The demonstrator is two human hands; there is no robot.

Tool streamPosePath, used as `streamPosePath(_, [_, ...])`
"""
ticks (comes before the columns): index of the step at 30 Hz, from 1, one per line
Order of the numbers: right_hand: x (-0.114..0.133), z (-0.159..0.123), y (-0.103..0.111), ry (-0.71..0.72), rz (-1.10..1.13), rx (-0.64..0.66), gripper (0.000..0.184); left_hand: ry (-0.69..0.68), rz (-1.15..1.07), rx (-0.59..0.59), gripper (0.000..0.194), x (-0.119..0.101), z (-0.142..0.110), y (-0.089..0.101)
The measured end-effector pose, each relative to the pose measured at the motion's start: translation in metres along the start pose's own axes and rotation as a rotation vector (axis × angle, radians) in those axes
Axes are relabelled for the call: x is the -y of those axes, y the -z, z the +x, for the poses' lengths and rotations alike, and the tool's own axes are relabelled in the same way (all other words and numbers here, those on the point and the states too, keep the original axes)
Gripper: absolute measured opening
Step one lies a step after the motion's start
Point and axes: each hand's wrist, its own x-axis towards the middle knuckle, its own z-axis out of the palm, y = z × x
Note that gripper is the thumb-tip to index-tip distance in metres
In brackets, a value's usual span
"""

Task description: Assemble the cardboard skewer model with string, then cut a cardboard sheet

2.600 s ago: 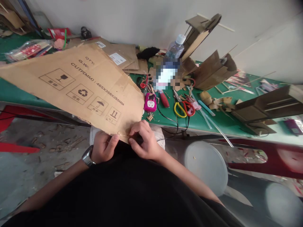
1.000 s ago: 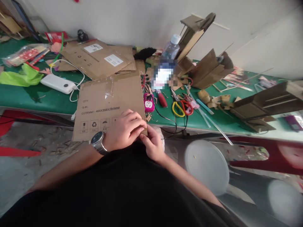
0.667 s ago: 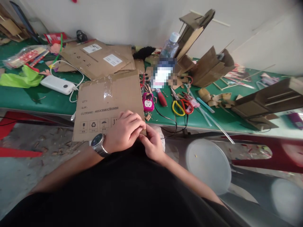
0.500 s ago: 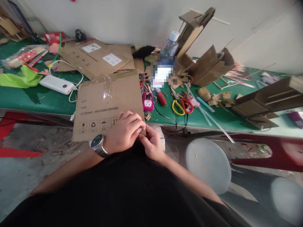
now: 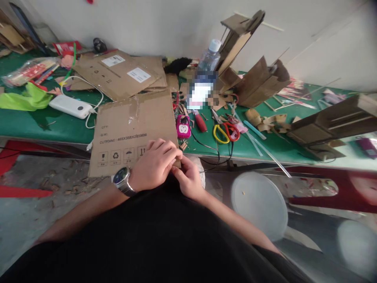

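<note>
A brown cardboard sheet (image 5: 135, 118) with printed symbols and a strip of clear tape lies over the table's front edge, its near end jutting toward my body. My left hand (image 5: 156, 163), with a watch (image 5: 121, 176) on the wrist, rests on the sheet's near right part, fingers bent together and closed at the corner. Against that same corner, my right hand (image 5: 190, 177) pinches the cardboard edge between thumb and curled fingers. The two hands touch, and the exact corner under the fingertips is mostly hidden.
On the green table (image 5: 188, 150) are scissors (image 5: 221, 133), a red-handled tool (image 5: 200, 121), a pink socket (image 5: 183, 126), a bottle (image 5: 209, 59) and a white power bank (image 5: 70, 106). Cardboard structures (image 5: 262, 82) stand at the right. A pale round stool (image 5: 259, 206) stands below.
The view has shifted very slightly. Both hands stay at the cardboard corner, with only a tiny movement of the fingers.
</note>
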Motion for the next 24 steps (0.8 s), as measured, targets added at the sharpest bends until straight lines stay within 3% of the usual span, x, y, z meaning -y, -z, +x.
streamPosePath(15, [-0.0029,-0.0009,0.0013,-0.011,-0.037,-0.015,0.018,0.015,0.040,0.057,0.018,-0.0020,0.0022,-0.0014])
streamPosePath(24, [0.0013,-0.0018,0.0036,0.020,-0.046,-0.001,0.018,0.005,-0.060,-0.060,0.020,0.0011,-0.0001,-0.0057])
